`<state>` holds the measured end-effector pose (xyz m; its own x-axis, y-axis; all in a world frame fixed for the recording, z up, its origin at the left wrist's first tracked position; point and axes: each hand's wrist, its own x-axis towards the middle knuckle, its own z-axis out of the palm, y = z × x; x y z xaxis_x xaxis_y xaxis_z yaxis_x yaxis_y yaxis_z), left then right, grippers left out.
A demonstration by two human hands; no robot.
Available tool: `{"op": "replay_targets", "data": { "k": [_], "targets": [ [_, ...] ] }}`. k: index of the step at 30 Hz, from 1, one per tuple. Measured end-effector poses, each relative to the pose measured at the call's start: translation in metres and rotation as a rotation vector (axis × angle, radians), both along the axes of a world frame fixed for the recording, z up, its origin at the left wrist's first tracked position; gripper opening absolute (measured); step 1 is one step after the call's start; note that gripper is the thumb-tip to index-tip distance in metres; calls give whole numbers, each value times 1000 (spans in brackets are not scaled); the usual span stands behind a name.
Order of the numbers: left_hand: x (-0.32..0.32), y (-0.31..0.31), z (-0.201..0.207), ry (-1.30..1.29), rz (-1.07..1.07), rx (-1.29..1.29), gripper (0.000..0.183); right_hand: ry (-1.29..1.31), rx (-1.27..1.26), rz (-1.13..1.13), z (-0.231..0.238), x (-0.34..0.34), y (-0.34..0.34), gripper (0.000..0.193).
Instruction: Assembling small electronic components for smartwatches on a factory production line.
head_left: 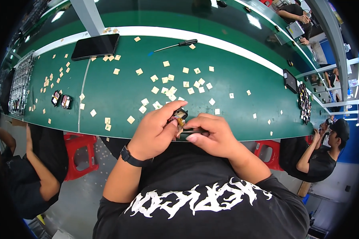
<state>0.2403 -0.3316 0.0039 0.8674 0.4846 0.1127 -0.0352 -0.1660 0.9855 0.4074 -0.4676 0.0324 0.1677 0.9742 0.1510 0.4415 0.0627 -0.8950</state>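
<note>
Near the table's front edge, my left hand (157, 129) is closed around a small black plastic case (181, 113). The case is open on one side, showing a yellowish and reddish inside. Close against it, my right hand (212, 131) pinches a thin metal tool (190, 131) that looks like tweezers. Its tip points toward the case, but my left fingers hide where it ends. Small cream paper squares (171, 91) lie scattered on the green table (247, 113) beyond my hands.
A screwdriver (175, 46) and a flat black tablet-like slab (95, 46) lie toward the back. Two similar small devices (66, 101) sit at left, near a tray of parts (22, 85). More devices (305, 103) are piled at far right. Co-workers (321, 149) sit on both sides.
</note>
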Motion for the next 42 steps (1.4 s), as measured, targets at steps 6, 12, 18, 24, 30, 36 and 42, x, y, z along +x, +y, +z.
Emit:
{"op": "replay_targets", "data": {
  "k": [6,12,18,24,30,36,42],
  "targets": [
    [1,1,9,18,-3,-290,36,-161,-93,-225,-11,12,-7,52],
    [5,-3,6,1,71,-222,27,-167,-139,-244,-6,16,-10,50],
    [6,-5,6,-1,83,-254,22,-176,-43,-292,6,7,-5,20],
    [7,-5,-3,-44,72,-135,24,-349,46,-237,15,-4,-3,12],
    [7,-6,1,13,88,-92,27,-550,-22,-274,15,-6,-5,11],
    [7,-6,-4,10,103,108,31,-621,-60,-259,15,-5,-3,10],
    [4,1,5,80,-23,-311,36,-453,-77,-248,8,0,-1,12]
  ]
}}
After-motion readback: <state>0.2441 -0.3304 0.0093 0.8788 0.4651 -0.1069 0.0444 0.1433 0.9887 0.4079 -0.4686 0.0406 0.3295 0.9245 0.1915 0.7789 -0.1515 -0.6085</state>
